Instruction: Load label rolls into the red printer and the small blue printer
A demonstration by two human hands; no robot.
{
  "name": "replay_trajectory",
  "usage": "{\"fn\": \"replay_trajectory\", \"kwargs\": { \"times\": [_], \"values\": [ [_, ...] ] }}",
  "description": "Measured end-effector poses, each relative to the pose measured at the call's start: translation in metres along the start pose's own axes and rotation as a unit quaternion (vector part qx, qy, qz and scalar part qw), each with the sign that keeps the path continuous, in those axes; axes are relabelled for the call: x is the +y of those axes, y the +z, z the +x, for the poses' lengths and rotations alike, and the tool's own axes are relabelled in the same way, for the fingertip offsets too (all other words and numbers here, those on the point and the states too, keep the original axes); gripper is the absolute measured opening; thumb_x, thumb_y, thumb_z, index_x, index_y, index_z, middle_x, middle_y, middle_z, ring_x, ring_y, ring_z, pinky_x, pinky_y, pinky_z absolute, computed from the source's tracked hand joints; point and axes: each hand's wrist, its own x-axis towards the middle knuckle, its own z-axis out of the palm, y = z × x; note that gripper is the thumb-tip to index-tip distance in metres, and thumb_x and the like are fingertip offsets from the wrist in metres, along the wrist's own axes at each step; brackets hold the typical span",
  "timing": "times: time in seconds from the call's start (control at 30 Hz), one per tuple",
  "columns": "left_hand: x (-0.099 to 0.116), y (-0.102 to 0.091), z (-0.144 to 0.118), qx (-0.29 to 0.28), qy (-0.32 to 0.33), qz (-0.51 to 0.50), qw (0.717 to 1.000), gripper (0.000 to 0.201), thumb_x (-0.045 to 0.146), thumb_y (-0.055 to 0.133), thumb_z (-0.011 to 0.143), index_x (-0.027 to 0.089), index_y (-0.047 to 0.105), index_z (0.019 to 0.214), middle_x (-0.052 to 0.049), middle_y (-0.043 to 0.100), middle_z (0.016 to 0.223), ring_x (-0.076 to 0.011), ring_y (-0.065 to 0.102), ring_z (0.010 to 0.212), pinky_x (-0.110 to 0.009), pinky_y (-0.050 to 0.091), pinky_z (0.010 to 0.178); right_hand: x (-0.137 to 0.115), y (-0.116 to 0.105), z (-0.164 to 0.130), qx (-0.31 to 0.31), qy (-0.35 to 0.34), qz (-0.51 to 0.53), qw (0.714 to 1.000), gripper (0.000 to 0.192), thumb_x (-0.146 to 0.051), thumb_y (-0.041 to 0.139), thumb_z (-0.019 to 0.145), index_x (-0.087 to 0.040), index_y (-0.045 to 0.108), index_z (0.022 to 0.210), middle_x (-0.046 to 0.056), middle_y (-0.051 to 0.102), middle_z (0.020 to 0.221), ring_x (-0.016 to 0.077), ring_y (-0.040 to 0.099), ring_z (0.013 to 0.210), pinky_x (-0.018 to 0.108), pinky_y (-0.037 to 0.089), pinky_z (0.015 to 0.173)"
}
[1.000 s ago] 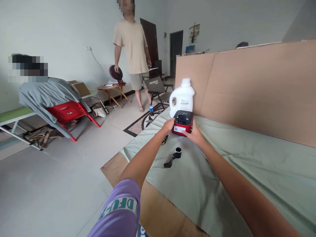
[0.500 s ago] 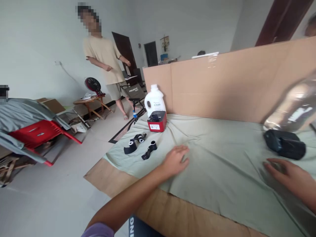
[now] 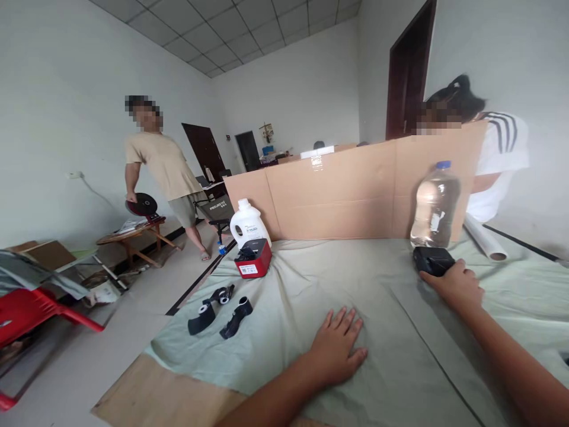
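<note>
My left hand (image 3: 338, 347) lies flat on the pale green cloth (image 3: 311, 284), fingers spread, with nothing in it. My right hand (image 3: 460, 290) reaches out to a black boxy device (image 3: 433, 261), its thumb along the near side and its fingers at the right end, gripping it. The device's exact kind does not show. Just behind it a large clear plastic bottle (image 3: 435, 207) with a blue cap stands upright. Left of my left hand lie rolls with black strip on white cores, one roll (image 3: 237, 317) apart from the others.
A red and black box-shaped device (image 3: 254, 261) stands before a white jug (image 3: 249, 224) at the back left. A cardboard panel (image 3: 329, 204) closes off the far edge. At right lies a clear film roll (image 3: 486, 237). People are beyond the panel and at left, near a red chair (image 3: 44, 314).
My right hand has moved forward onto the black device. My left hand has flattened on the cloth. The view has tilted up and swung right; the person at left now has a hand by the fan.
</note>
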Motion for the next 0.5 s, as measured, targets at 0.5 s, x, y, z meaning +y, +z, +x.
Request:
{"fn": "replay_trajectory", "kwargs": {
  "times": [0.5],
  "values": [
    [-0.004, 0.000, -0.001, 0.096, -0.043, -0.036, 0.994, 0.070, 0.053, 0.039, 0.098, 0.020, 0.031, 0.158, -0.010, 0.028, 0.165, -0.0257, 0.026, 0.154, -0.047, 0.017, 0.128, -0.055, -0.030, -0.082, -0.031, -0.105, 0.010, 0.994, 0.073, -0.071, 0.072, 0.057, -0.015, 0.064, 0.103, 0.019, 0.070, 0.091, 0.0386, 0.064, 0.092, 0.050, 0.049, 0.079]
  ]
}}
